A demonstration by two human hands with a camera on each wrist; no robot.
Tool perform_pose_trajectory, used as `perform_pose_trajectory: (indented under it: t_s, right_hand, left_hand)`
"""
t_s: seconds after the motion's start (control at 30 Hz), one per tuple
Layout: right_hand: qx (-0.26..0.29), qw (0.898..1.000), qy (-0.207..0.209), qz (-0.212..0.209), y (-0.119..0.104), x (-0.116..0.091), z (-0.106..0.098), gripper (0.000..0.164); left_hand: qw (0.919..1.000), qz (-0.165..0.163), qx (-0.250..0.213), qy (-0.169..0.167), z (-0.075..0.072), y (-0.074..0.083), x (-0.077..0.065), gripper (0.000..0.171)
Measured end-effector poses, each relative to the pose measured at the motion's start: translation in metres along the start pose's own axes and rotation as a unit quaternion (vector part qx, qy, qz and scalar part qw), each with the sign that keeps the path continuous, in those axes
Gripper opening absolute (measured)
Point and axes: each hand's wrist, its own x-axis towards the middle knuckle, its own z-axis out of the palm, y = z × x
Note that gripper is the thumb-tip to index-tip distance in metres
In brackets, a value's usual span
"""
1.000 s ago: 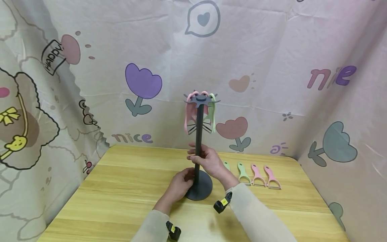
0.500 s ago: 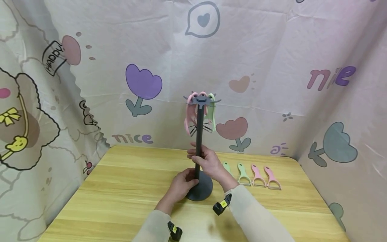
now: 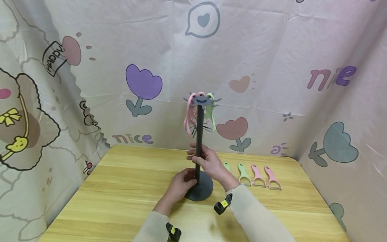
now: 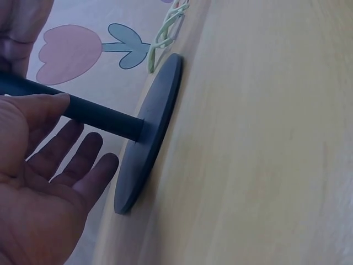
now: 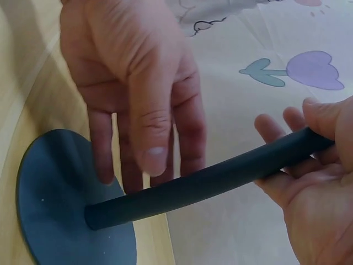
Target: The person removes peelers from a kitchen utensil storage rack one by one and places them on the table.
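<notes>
A dark grey stand, with a slim pole (image 3: 199, 131), a round base (image 3: 203, 191) and a hooked top (image 3: 201, 99), is upright on the table. Pink peelers (image 3: 189, 114) and a green peeler (image 3: 210, 111) hang from its hooks. Low on the pole, my left hand (image 3: 179, 185) pinches it, the thumb across the near side and loosely bent fingers behind in the left wrist view. Higher up, my right hand (image 3: 211, 162) holds the pole between thumb and fingers, as the right wrist view (image 5: 317, 182) also shows.
Right of the stand, two green peelers (image 3: 243, 173) and two pink peelers (image 3: 271, 176) lie in a row on the wooden table (image 3: 121, 201), one green partly hidden by my right hand. A printed cloth (image 3: 181, 60) hangs behind the table.
The stand's top has turned a little about the pole, and the hanging peelers have shifted round with it. My left thumb has come across onto the pole; the right hand stays almost in place.
</notes>
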Motion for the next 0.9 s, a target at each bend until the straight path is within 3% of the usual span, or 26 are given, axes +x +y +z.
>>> perform_pose_trajectory:
  t_s: [0.2,0.9]
  right_hand:
    - [0.025,1.000,0.012,-0.003,0.002,-0.002,0.002,0.039]
    - [0.038,0.998,-0.031,0.025,0.001,0.000,-0.006,0.038]
  left_hand:
    - [0.9999,0.002,-0.005,0.009,-0.005,0.003,-0.002,0.038]
    - [0.9971,-0.012,-0.009,0.074,-0.031,0.009,-0.019,0.035]
